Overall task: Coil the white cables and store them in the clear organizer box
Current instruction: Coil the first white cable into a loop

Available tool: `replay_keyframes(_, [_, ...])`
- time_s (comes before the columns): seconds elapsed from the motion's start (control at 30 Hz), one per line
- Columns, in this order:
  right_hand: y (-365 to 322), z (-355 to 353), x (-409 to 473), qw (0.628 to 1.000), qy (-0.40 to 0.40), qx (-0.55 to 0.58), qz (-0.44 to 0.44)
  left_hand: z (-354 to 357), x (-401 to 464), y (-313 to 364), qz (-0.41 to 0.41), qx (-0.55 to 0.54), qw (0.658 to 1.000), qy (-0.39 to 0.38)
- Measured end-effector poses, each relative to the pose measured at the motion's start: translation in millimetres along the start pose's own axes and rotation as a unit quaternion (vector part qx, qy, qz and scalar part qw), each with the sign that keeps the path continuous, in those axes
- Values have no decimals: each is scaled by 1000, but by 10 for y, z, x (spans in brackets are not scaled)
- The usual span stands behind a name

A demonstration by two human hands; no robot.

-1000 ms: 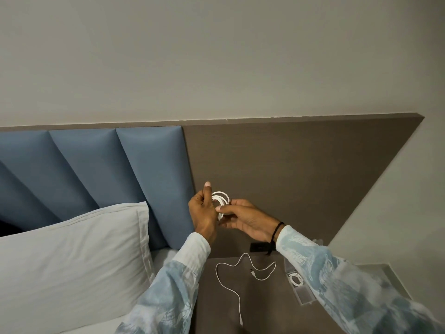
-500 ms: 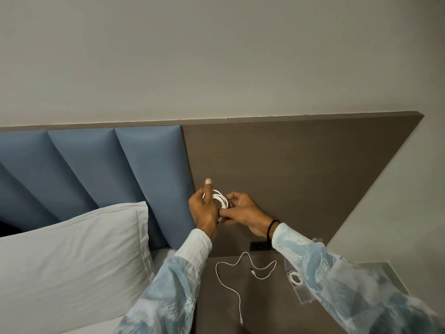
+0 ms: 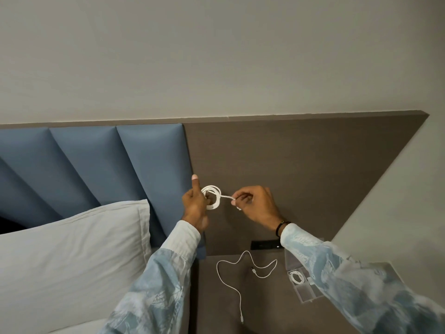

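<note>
White coiled cable (image 3: 212,197) carries no readable label.

Clear organizer box (image 3: 304,294) half hidden under the right sleeve (image 3: 342,271), pillow (image 3: 67,256) cut off (left edge)

Nightstand (image 3: 265,309) — cable (image 3: 231,285), organizer box (image 3: 303,289).

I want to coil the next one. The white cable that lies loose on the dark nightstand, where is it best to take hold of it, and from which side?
Probably grip the loose white cable just behind its near plug end, coming from above. That end lies free on the nightstand, with clear surface around it, so coiling can start from there.
</note>
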State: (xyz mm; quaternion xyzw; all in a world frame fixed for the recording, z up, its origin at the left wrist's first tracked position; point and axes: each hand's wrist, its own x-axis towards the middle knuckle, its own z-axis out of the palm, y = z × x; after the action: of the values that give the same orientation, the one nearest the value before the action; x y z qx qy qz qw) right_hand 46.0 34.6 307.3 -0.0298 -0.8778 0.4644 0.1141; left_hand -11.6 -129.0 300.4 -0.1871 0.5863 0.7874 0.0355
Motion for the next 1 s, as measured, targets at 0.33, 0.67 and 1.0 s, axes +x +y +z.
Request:
replay_keyframes(0.33, [-169, 126, -118, 846, -75, 431, 305, 141, -155, -156, -78, -4, 996, -38])
replay_keyframes(0.67, [-103, 91, -170, 882, -192, 362, 232, 162, -202, -214, -54, 11, 998, -33])
replay_keyframes(1.0, [-39, 157, -140, 948, -135, 235, 167, 187, -180, -215, -37, 18, 999, 13])
